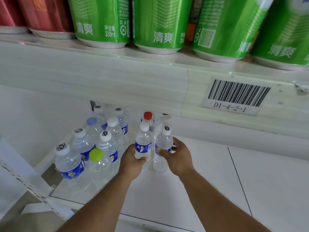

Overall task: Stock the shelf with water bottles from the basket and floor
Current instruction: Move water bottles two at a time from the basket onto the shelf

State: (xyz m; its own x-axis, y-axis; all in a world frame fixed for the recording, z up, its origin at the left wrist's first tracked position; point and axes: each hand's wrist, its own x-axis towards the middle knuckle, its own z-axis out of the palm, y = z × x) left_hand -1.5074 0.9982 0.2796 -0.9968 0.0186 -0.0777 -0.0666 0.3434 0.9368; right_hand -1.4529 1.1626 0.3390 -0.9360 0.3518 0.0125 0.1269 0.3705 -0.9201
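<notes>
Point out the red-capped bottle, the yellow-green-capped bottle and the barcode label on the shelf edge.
red-capped bottle [148,115], head view, on its cap.
yellow-green-capped bottle [96,154], head view, on its cap.
barcode label [238,94], head view, on the printed bars.

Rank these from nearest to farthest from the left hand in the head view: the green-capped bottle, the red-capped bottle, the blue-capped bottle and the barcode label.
Measured from the left hand:
1. Green-capped bottle, just to its left, at the front of the group.
2. Red-capped bottle, behind it, deeper on the shelf.
3. Blue-capped bottle, back and to the left; close to the red one, but slightly farther.
4. Barcode label, up right on the shelf edge.
</notes>
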